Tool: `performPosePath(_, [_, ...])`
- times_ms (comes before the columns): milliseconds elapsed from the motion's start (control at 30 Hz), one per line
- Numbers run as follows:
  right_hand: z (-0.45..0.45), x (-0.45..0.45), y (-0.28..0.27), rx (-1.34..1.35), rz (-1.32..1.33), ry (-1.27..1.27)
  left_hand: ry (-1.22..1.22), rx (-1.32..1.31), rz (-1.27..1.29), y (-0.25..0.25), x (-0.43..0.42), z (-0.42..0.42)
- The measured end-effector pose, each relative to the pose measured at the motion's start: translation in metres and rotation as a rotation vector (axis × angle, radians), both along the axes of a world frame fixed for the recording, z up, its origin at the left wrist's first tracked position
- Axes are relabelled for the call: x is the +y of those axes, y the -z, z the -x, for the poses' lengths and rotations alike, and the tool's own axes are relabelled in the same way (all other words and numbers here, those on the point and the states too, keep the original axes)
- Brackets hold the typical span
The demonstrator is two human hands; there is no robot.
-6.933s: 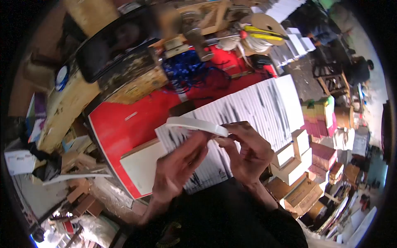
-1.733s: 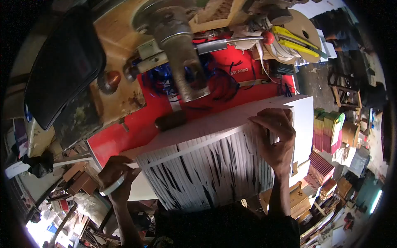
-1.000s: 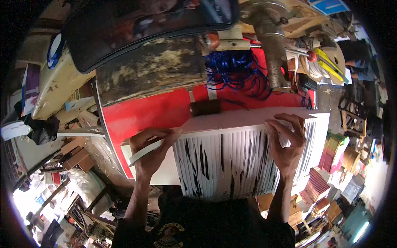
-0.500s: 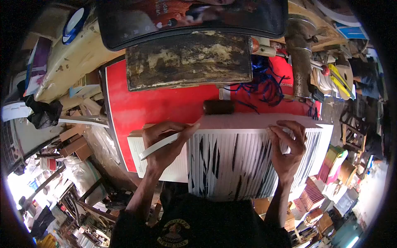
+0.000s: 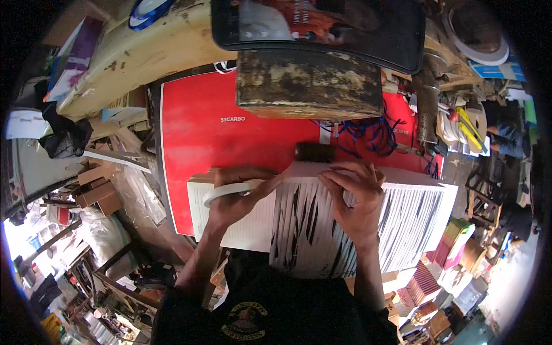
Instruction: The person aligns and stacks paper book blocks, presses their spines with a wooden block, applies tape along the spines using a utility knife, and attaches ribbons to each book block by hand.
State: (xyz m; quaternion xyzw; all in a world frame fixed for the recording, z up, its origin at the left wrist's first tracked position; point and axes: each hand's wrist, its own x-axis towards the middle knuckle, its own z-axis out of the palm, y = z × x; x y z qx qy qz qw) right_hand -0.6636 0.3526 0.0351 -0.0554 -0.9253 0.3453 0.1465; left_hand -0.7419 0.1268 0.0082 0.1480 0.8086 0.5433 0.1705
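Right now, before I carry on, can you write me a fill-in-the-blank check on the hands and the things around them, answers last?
The white roll is in the ____ hand.
The stack under the right hand is mostly ____ with black streaks.
The tangled strands are ____.
The red sheet is printed with ____.

Missing words: left; white; blue; S3CARBO.

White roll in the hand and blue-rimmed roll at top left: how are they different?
The white roll looks plain white; the blue-rimmed roll has blue around it.
The white roll is in the left hand; no hand touches the blue-rimmed roll.
The white roll shows mostly edge; the blue-rimmed roll, its flat face.
Both look round.
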Motion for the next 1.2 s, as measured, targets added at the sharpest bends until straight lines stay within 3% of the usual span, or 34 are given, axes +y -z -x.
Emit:
performPosePath(100, [-0.004, 0.001, 0.005, 0.000, -0.010, -0.009, -0.024, -0.237, 0.001, -0.005, -0.006, 0.001])
performPosePath(233, [-0.004, -0.001, 0.004, -0.023, 0.013, -0.001, -0.069, -0.365, -0.016, -0.001, -0.005, 0.003])
performPosePath(300, [-0.003, -0.002, 0.002, -0.018, -0.004, 0.003, -0.104, -0.457, -0.185, 0.000, -0.004, 0.003])
performPosePath(733, [0.015, -0.043, 0.010, -0.054, 0.051, -0.044, -0.088, -0.501, -0.195, 0.011, -0.003, 0.004])
performPosePath(833, [0.012, -0.047, 0.014, -0.172, 0.131, -0.033, 0.009, -0.302, -0.275, 0.032, -0.007, 0.004])
performPosePath(967, [-0.024, -0.063, -0.009, -0.011, -0.097, 0.135, 0.031, -0.353, -0.483, 0.028, -0.004, 0.002])
performPosePath(1033, [-0.072, -0.082, -0.016, -0.067, -0.135, 0.141, 0.098, -0.234, -0.462, 0.033, -0.004, 0.004])
performPosePath(1067, [-0.096, -0.094, -0.018, -0.108, -0.165, 0.135, 0.039, -0.471, -0.539, 0.025, -0.001, 0.003])
performPosePath(1100, [-0.120, -0.107, -0.015, -0.160, -0.133, 0.116, 0.049, -0.476, -0.545, 0.027, -0.001, 0.004])
performPosePath(1167, [-0.155, -0.132, -0.006, -0.313, -0.085, 0.091, 0.076, -0.389, -0.319, 0.032, -0.004, 0.008])
performPosePath(1200, [-0.162, -0.140, 0.000, -0.310, -0.088, 0.102, 0.087, -0.388, -0.322, 0.033, -0.003, 0.007])
